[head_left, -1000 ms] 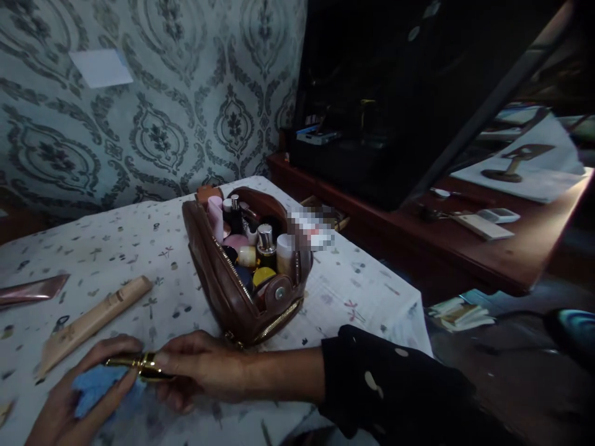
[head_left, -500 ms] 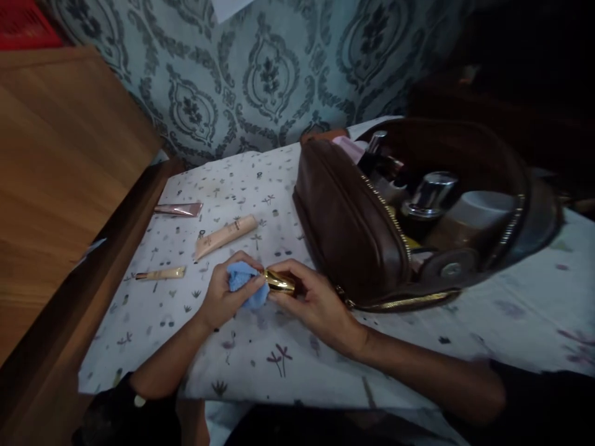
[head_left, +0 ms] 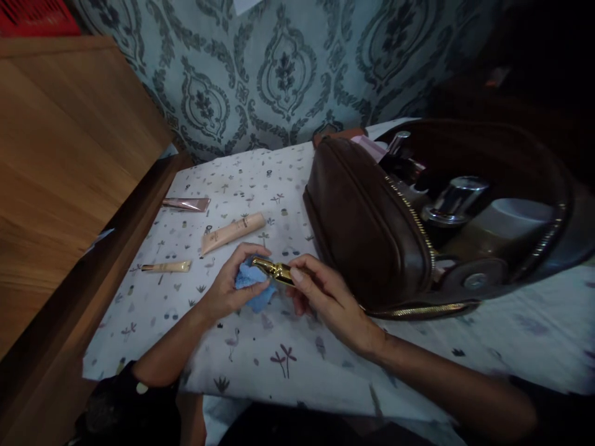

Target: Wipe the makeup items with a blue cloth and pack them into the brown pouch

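Note:
My left hand [head_left: 227, 288] is closed around a crumpled blue cloth [head_left: 253, 286] and presses it against one end of a shiny gold tube [head_left: 275, 270]. My right hand [head_left: 325, 297] pinches the other end of that gold tube between thumb and fingers. Both hands hover just above the patterned white tablecloth [head_left: 260, 353], right beside the open brown leather cosmetics bag [head_left: 367, 229].
The bag holds several bottles and jars, one with a silver cap [head_left: 453, 198]. Three tubes lie on the cloth: a beige one [head_left: 232, 232], a small gold one [head_left: 166, 267], a pink metallic one [head_left: 186, 204]. A wooden cabinet [head_left: 60, 167] stands left; patterned wallpaper behind.
My head turned left and leaned in, so the bag now looms larger at the right. The gold tube has been drawn out further from the blue cloth.

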`<state>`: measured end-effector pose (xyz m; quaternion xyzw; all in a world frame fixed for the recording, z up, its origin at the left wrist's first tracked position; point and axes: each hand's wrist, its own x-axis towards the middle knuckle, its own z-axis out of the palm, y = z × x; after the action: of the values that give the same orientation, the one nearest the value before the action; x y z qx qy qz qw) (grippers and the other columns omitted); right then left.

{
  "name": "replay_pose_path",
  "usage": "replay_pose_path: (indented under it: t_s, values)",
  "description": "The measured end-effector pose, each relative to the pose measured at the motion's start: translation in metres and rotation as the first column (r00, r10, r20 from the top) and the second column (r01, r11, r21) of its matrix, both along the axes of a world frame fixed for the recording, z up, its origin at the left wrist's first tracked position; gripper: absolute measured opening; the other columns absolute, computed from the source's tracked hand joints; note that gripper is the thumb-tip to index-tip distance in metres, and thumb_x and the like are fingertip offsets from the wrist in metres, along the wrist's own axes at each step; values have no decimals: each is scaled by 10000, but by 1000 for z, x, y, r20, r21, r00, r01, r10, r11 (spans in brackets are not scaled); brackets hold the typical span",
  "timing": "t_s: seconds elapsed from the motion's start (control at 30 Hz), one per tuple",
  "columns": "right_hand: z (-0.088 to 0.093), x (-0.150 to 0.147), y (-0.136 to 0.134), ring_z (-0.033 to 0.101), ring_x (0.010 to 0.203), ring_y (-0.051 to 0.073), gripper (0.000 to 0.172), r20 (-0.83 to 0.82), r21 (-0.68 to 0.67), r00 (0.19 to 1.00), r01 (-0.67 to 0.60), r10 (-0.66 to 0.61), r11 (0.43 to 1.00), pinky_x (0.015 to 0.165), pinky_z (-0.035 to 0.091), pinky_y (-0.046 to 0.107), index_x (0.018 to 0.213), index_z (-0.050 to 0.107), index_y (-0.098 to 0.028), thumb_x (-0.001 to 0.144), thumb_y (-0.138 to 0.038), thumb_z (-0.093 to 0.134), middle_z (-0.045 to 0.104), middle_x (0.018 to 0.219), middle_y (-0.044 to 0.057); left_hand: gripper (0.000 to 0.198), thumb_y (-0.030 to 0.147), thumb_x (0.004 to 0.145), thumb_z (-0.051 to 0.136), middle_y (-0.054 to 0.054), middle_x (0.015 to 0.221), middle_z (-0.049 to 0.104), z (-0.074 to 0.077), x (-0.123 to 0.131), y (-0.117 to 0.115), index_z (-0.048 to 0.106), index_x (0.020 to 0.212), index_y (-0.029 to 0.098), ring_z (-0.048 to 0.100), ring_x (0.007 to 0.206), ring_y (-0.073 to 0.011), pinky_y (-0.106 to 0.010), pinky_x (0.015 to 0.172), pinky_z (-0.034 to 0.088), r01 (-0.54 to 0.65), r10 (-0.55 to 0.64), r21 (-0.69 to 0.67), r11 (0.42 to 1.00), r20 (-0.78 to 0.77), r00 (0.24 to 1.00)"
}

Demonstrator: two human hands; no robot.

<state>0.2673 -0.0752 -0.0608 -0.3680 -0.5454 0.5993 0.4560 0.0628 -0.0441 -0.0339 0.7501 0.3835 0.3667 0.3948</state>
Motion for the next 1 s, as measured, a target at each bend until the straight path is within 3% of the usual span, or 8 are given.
replay_pose_path:
  t_s: [0.13,0.4,0.5,0.73,0.93,1.0]
  values:
    - [-1,0,3,502,513,97,405,-12,-36,1000,5,-6,999,488,406,249,859,500,-214,930,-613,494,558,687,-29,244,344,877,691,-23,1017,616,0,-3,2,613,1077,230,590,934,-175,-273,826,474,-30,29,53,998,7,1000]
    - [2,-2,2,482,569,96,306,43,8,997,63,-64,998,467,341,226,998,523,-208,874,-469,620,542,704,-33,311,502,894,625,2,799,579,-3,-1,5,593,933,195,539,690,-143,-262,637,448,-125,125,-65,990,0,992]
    - [2,-2,2,486,552,94,336,28,-9,998,50,-50,999,469,352,230,1001,526,-207,869,-499,627,539,694,-38,291,482,896,632,-14,853,606,-3,-2,6,607,943,196,568,748,-154,-267,678,465,-106,107,-42,993,13,994]
    - [1,-2,3,470,462,96,502,-41,-203,995,-96,90,975,443,335,251,742,487,-213,904,-688,467,541,608,-24,198,355,882,681,-41,962,655,1,-4,6,644,992,196,618,921,-191,-296,831,493,-16,15,29,999,58,998]
    - [0,-2,2,446,524,78,453,-23,-175,993,-114,112,978,462,352,212,974,543,-204,768,-561,731,503,662,-70,232,392,859,703,-37,939,667,0,-4,6,654,972,196,620,872,-181,-282,786,496,-39,43,-55,998,68,997]
    - [1,-2,2,454,524,71,448,-33,-173,991,-137,133,975,453,346,204,958,541,-199,779,-567,721,479,664,-75,254,413,851,706,-48,937,673,0,-4,7,668,966,190,628,874,-192,-290,779,505,-10,17,-99,995,69,997]
